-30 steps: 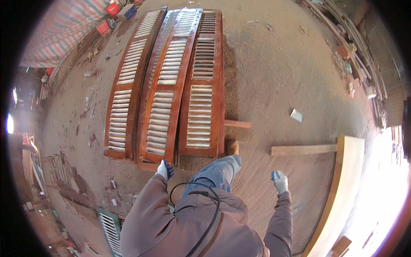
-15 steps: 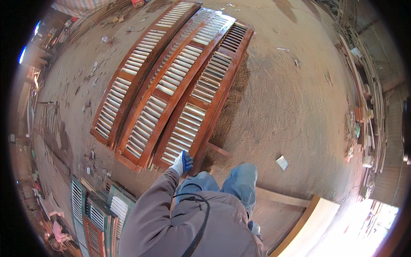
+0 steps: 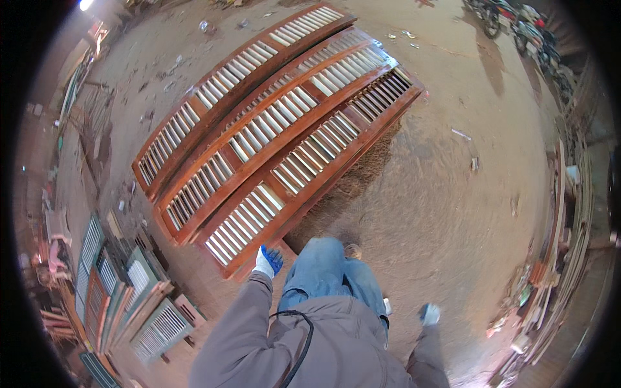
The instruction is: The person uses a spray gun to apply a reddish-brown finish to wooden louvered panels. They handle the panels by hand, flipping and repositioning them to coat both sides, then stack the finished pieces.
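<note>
Reddish-brown louvered shutters lie side by side in front of me: a far-left shutter (image 3: 213, 90), a middle shutter (image 3: 226, 155) and a near-right shutter (image 3: 310, 169), with more pieces beneath some of them. My left hand (image 3: 268, 261), in a white glove with a blue palm, hangs just beside the near end of the right-hand shutter. Its fingers are loosely bent and slightly apart, with nothing seen in them. Out to my right side hangs my gloved right hand (image 3: 430, 315), over the ground; motion smears its fingers.
Green and brown shutters (image 3: 149, 330) lean in a group at lower left. Long timber strips (image 3: 569, 252) line the right side. Motorbikes (image 3: 517, 29) stand at far upper right. Small litter is scattered over the bare earth floor (image 3: 440, 207).
My view and body have turned, so the shutters now slant further to the right. My right hand has come into view. The pale board at lower right no longer shows.
</note>
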Demonstrator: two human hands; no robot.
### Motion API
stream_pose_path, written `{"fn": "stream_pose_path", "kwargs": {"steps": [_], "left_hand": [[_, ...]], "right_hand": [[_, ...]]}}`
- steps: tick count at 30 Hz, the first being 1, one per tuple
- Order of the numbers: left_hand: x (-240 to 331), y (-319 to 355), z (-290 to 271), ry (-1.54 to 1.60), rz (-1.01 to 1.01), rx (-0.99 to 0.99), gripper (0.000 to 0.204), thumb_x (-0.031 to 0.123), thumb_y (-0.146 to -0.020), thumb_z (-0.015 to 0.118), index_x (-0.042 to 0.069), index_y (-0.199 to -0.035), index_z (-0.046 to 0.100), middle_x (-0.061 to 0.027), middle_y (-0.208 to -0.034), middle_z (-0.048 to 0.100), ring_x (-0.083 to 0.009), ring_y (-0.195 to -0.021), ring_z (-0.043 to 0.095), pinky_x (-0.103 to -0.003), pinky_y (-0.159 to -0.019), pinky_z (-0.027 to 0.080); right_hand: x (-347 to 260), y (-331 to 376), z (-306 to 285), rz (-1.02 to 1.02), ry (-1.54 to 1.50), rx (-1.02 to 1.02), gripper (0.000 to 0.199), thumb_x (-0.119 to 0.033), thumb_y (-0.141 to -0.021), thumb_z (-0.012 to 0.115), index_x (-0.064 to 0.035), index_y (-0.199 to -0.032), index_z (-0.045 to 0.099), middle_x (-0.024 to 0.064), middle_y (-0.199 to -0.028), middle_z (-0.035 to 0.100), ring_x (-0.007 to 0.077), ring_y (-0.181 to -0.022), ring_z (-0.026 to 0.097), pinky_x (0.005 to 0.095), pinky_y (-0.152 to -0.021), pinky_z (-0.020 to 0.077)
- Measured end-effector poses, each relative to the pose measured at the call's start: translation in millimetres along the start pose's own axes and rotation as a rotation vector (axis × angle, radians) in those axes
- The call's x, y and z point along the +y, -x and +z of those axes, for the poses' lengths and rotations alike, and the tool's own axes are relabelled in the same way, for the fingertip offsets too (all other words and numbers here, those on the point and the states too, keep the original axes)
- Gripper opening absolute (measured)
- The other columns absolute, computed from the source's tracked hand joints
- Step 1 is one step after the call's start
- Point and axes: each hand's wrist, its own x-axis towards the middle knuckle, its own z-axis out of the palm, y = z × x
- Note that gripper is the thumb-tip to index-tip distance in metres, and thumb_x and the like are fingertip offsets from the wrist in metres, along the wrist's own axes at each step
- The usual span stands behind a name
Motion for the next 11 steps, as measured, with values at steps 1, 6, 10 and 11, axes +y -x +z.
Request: {"fn": "stream_pose_path", "kwargs": {"steps": [1, 6, 10, 11], "left_hand": [[-11, 3, 19, 0.006, 0.005, -0.026, 0.070, 0.062, -0.099, 0.055, 0.015, -0.150, 0.046, -0.0115, -0.144, 0.058, -0.0330, -0.122, 0.059, -0.050, -0.101, 0.050], [-13, -11, 100, 0.230, 0.037, -0.188, 0.064, 0.059, -0.100, 0.057, 0.013, -0.145, 0.049, -0.0124, -0.137, 0.063, -0.0342, -0.111, 0.064, -0.049, -0.089, 0.056], [16, -58, 170, 0.290, 0.072, -0.158, 0.058, 0.057, -0.100, 0.058, 0.016, -0.140, 0.052, -0.0110, -0.133, 0.065, -0.0340, -0.110, 0.065, -0.050, -0.082, 0.058], [25, -72, 193, 0.301, 0.117, -0.138, 0.064, 0.058, -0.099, 0.061, 0.015, -0.145, 0.048, -0.0151, -0.138, 0.062, -0.0353, -0.111, 0.065, -0.051, -0.087, 0.057]], "right_hand": [[-55, -51, -7, 0.001, -0.099, 0.125, 0.033, -0.023, -0.103, 0.056, -0.0163, -0.071, 0.050, 0.0006, -0.063, 0.054, 0.0142, -0.055, 0.053, 0.0335, -0.048, 0.0417], [-307, -260, 61, 0.004, -0.059, -0.114, 0.025, -0.025, -0.102, 0.056, -0.0121, -0.081, 0.060, 0.0019, -0.069, 0.060, 0.0189, -0.054, 0.059, 0.0340, -0.049, 0.0458], [-443, -351, 227, -0.025, 0.205, -0.289, 0.025, -0.028, -0.102, 0.060, -0.0053, -0.110, 0.067, 0.0058, -0.082, 0.069, 0.0218, -0.064, 0.067, 0.0333, -0.057, 0.0525], [-467, -372, 274, -0.056, 0.218, -0.457, 0.028, -0.030, -0.102, 0.061, -0.0046, -0.110, 0.067, 0.0086, -0.085, 0.070, 0.0253, -0.070, 0.071, 0.0365, -0.058, 0.0533]]}}
